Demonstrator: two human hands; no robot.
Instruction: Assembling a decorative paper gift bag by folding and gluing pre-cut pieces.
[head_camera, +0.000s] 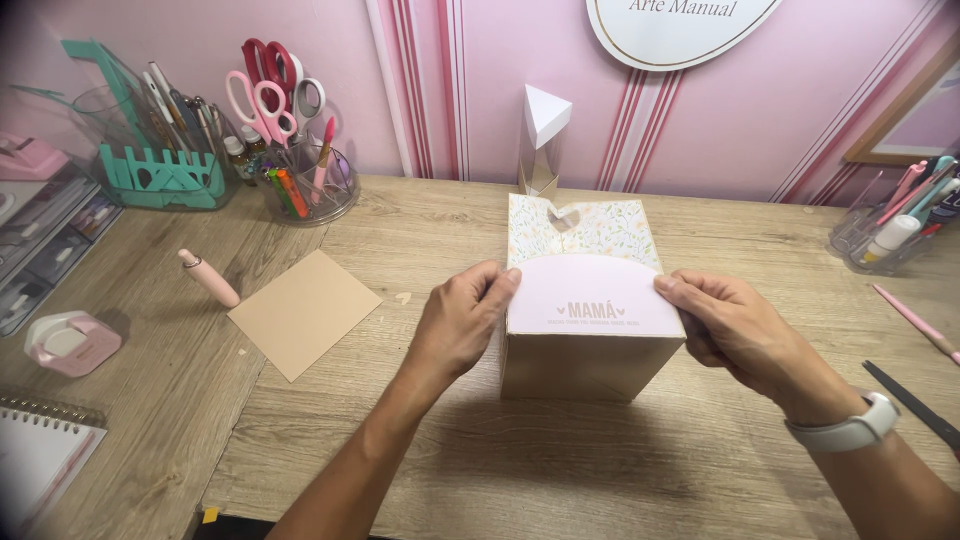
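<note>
— Where is the box sitting for you right now?

— In the middle of the desk, squarely in front of you. It is a tan paper box with a floral back panel, and a pale pink flap with a rounded top lies over its front edge.

— And my hands?

— Your left hand has its fingers closed on the left edge of the flap; your right hand pinches the right edge the same way — both gripping the flap, one on each side, level with each other.

— How do I handle this well?

— I'd judge an even pull matters most: keep both sides at the same height so the flap sits straight against the front wall, and press lightly, since thin card like this probably creases easily.

— Anything close by to mind?

— A tan card square and a pink pen lie to your left, well apart from the box. A tall white paper tube stands just behind it, so don't push the box backwards.
</note>
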